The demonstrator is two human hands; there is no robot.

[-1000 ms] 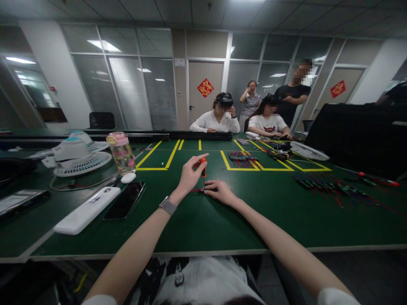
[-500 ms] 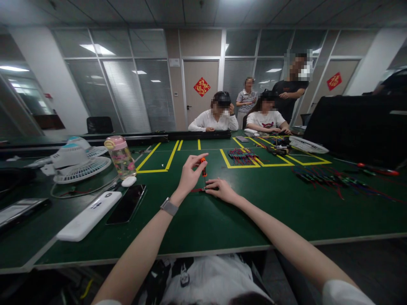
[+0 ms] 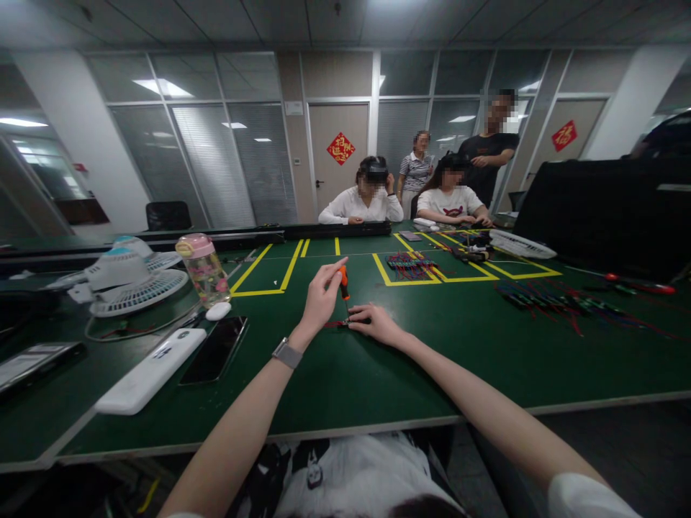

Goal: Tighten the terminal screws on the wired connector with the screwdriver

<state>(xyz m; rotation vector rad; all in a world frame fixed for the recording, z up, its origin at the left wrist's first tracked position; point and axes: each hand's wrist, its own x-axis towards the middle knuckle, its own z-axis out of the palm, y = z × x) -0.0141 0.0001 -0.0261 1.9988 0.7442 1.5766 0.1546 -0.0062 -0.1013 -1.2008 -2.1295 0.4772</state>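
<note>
My left hand (image 3: 319, 301) pinches the orange handle of a small screwdriver (image 3: 343, 283), held upright with its tip down on a small dark part with red wires (image 3: 345, 322) on the green table (image 3: 350, 374). My right hand (image 3: 375, 322) lies on the table just right of the tip, fingers pressed onto that part. A watch sits on my left wrist.
At the left lie a white power bank (image 3: 145, 369), a black phone (image 3: 214, 348), a pink-lidded bottle (image 3: 204, 269) and a white fan (image 3: 129, 277). Bundles of coloured wires (image 3: 413, 265) lie beyond in yellow-taped boxes and at right (image 3: 551, 302). Two people sit across the table; two stand behind.
My hands stay in place on the screwdriver and the part; the left fingers shift slightly on the handle. The view has drifted a little.
</note>
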